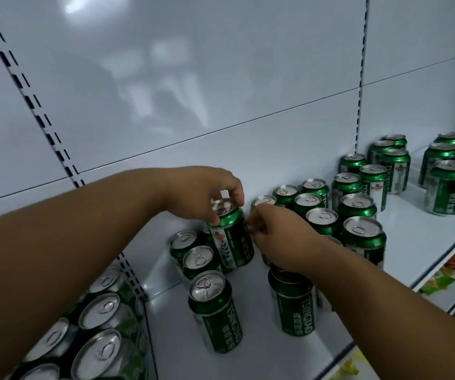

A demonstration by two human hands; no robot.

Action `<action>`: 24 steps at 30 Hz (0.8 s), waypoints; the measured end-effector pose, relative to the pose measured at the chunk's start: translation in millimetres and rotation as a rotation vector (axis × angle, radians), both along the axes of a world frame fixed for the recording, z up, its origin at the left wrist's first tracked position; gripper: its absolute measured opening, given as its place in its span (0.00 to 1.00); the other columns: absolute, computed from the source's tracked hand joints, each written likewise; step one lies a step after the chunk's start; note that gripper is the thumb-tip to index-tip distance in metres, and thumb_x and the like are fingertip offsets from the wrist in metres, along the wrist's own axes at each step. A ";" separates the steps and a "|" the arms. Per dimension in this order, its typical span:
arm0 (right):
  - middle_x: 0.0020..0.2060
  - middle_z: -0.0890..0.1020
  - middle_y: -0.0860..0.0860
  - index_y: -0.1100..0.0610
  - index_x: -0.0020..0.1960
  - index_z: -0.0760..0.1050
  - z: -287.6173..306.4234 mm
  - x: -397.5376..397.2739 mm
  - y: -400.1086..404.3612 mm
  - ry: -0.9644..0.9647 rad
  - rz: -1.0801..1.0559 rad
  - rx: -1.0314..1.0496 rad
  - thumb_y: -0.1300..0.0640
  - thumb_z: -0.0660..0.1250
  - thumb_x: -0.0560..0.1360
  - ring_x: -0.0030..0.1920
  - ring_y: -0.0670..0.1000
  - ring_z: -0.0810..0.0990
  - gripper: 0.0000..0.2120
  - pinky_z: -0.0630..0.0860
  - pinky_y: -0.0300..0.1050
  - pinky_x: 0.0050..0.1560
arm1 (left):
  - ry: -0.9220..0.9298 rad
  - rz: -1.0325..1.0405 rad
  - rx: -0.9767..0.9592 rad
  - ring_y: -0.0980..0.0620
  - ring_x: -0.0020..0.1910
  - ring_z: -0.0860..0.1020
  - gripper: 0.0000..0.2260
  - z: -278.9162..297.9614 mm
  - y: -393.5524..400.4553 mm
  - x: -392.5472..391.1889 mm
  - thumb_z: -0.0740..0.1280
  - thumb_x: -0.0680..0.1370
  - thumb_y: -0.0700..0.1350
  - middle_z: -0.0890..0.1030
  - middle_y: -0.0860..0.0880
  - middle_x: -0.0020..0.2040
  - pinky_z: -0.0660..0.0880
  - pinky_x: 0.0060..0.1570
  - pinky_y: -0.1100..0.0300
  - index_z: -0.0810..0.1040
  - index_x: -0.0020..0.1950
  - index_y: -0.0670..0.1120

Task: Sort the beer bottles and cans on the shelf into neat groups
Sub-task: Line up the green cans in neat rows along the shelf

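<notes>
Left hand [207,193] clamped from above on a green can [232,238], thumb at the near rim, fingers curled over the far rim; can tilted, top leaning away toward the back panel [221,91], long axis close to upright, base at or just above the shelf [262,338] — cannot tell whether touching. Right hand [278,237] just beside that can on its right, fingers curled and drawn together at the can's side, seemingly touching it, with no sure grip visible; cannot tell whether holding anything. Behind the right hand, a second can top [264,201] peeking out, apart from the held one. To the left of the held can, a short file of upright cans [199,260] running toward the viewer, the likely group to join. To the right, a looser cluster [358,215] reaching toward the far end, and three cans [447,171] well apart. Judging from this: the held can directly under the left hand, which is nearer and already carrying it; coming move probably standing it straight and setting it in line with the left file
</notes>
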State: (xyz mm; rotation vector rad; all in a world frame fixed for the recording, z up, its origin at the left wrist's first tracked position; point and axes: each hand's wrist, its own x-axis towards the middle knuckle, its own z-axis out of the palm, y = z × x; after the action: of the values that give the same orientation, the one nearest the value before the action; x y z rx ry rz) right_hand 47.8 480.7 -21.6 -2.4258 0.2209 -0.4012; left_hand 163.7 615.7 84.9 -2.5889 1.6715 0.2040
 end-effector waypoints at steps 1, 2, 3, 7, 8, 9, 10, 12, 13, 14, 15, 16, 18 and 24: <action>0.51 0.81 0.52 0.55 0.56 0.76 0.9 -1.7 -0.8 0.016 -0.001 -0.042 0.62 0.61 0.76 0.50 0.52 0.79 0.11 0.78 0.50 0.52 | -0.016 -0.025 0.022 0.58 0.54 0.75 0.22 -4.3 -2.9 -0.3 0.76 0.70 0.40 0.72 0.61 0.54 0.73 0.52 0.62 0.74 0.58 0.59; 0.51 0.81 0.52 0.55 0.55 0.77 2.1 -3.2 -1.5 0.042 0.018 -0.073 0.63 0.60 0.76 0.50 0.53 0.78 0.11 0.78 0.50 0.52 | -0.033 -0.044 0.044 0.58 0.53 0.74 0.22 -9.0 -5.9 -0.2 0.75 0.70 0.40 0.72 0.60 0.55 0.72 0.50 0.64 0.74 0.58 0.59; 0.51 0.81 0.53 0.56 0.55 0.78 3.2 -4.9 -2.3 0.077 0.052 -0.090 0.64 0.60 0.76 0.50 0.53 0.79 0.12 0.78 0.50 0.52 | -0.050 -0.060 0.065 0.59 0.53 0.73 0.23 -14.5 -8.7 0.1 0.75 0.70 0.40 0.71 0.59 0.55 0.72 0.49 0.65 0.73 0.59 0.58; 0.51 0.82 0.54 0.57 0.55 0.82 6.7 -6.5 -2.9 0.210 0.166 -0.152 0.64 0.59 0.76 0.51 0.54 0.80 0.15 0.79 0.52 0.54 | -0.116 -0.124 0.110 0.59 0.51 0.70 0.23 -37.5 -14.2 6.4 0.74 0.70 0.40 0.69 0.59 0.53 0.70 0.52 0.63 0.74 0.61 0.54; 0.51 0.83 0.54 0.57 0.54 0.83 6.2 -5.6 -3.2 0.216 0.168 -0.163 0.64 0.59 0.76 0.50 0.54 0.80 0.14 0.79 0.52 0.53 | -0.127 -0.151 0.113 0.59 0.50 0.70 0.22 -42.8 -14.7 7.9 0.74 0.70 0.40 0.68 0.59 0.52 0.69 0.51 0.64 0.74 0.60 0.54; 0.50 0.83 0.54 0.57 0.53 0.83 5.8 -5.0 -3.8 0.208 0.161 -0.165 0.64 0.59 0.76 0.50 0.54 0.81 0.14 0.79 0.51 0.53 | -0.135 -0.177 0.120 0.58 0.50 0.71 0.22 -47.0 -15.5 8.4 0.73 0.69 0.39 0.67 0.59 0.51 0.68 0.51 0.64 0.74 0.60 0.53; 0.49 0.83 0.54 0.57 0.52 0.83 5.5 -4.7 -4.5 0.194 0.150 -0.158 0.64 0.60 0.76 0.49 0.54 0.81 0.14 0.79 0.51 0.52 | -0.137 -0.198 0.126 0.57 0.51 0.71 0.21 -50.9 -16.6 8.4 0.73 0.69 0.38 0.67 0.58 0.51 0.68 0.51 0.63 0.74 0.60 0.51; 0.49 0.83 0.54 0.57 0.52 0.83 5.1 -5.6 -5.3 0.170 0.144 -0.159 0.64 0.60 0.75 0.49 0.54 0.81 0.14 0.79 0.52 0.51 | -0.122 -0.216 0.137 0.55 0.51 0.71 0.21 -56.1 -19.3 5.3 0.71 0.69 0.35 0.71 0.53 0.54 0.68 0.51 0.63 0.75 0.60 0.46; 0.49 0.83 0.54 0.57 0.52 0.83 5.2 -6.9 -5.2 0.163 0.147 -0.168 0.65 0.60 0.75 0.48 0.54 0.81 0.14 0.79 0.52 0.51 | -0.110 -0.217 0.141 0.54 0.51 0.71 0.21 -57.9 -20.8 2.9 0.70 0.68 0.34 0.72 0.50 0.55 0.66 0.51 0.64 0.75 0.60 0.44; 0.49 0.83 0.54 0.57 0.52 0.83 5.3 -7.6 -4.8 0.156 0.151 -0.179 0.65 0.60 0.75 0.48 0.55 0.81 0.14 0.79 0.52 0.50 | -0.098 -0.215 0.144 0.53 0.52 0.71 0.21 -59.2 -21.7 1.3 0.70 0.68 0.33 0.73 0.48 0.57 0.65 0.51 0.65 0.75 0.60 0.43; 0.49 0.83 0.54 0.57 0.52 0.83 5.0 -9.1 -4.5 0.152 0.153 -0.186 0.65 0.60 0.75 0.48 0.55 0.80 0.14 0.79 0.51 0.50 | -0.089 -0.205 0.154 0.53 0.53 0.72 0.22 -60.4 -22.7 -0.6 0.69 0.67 0.32 0.73 0.47 0.58 0.64 0.50 0.66 0.75 0.60 0.43; 0.50 0.83 0.54 0.57 0.53 0.83 4.6 -10.3 -3.8 0.150 0.154 -0.185 0.65 0.60 0.76 0.48 0.55 0.80 0.14 0.79 0.51 0.50 | -0.083 -0.194 0.163 0.53 0.54 0.71 0.22 -61.5 -23.2 -1.8 0.69 0.67 0.32 0.73 0.47 0.58 0.63 0.50 0.67 0.75 0.60 0.43; 0.50 0.83 0.53 0.56 0.54 0.83 4.0 -14.2 -2.5 0.138 0.146 -0.171 0.64 0.59 0.76 0.48 0.54 0.80 0.15 0.79 0.50 0.50 | -0.081 -0.175 0.168 0.52 0.56 0.72 0.22 -62.7 -22.9 -2.5 0.69 0.67 0.32 0.73 0.47 0.59 0.62 0.49 0.68 0.75 0.61 0.43; 0.52 0.82 0.49 0.52 0.57 0.82 7.5 -39.8 1.6 -0.010 0.029 -0.046 0.65 0.58 0.78 0.51 0.51 0.79 0.17 0.76 0.43 0.51 | -0.125 -0.128 0.154 0.50 0.57 0.74 0.23 -62.1 -16.1 -6.0 0.72 0.69 0.39 0.74 0.49 0.58 0.71 0.54 0.59 0.74 0.64 0.49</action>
State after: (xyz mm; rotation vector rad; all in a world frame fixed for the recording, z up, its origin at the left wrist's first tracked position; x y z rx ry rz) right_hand 7.9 482.3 -14.1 -2.4685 0.1733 -0.4098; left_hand 157.7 599.6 22.8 -2.3255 1.6977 0.1552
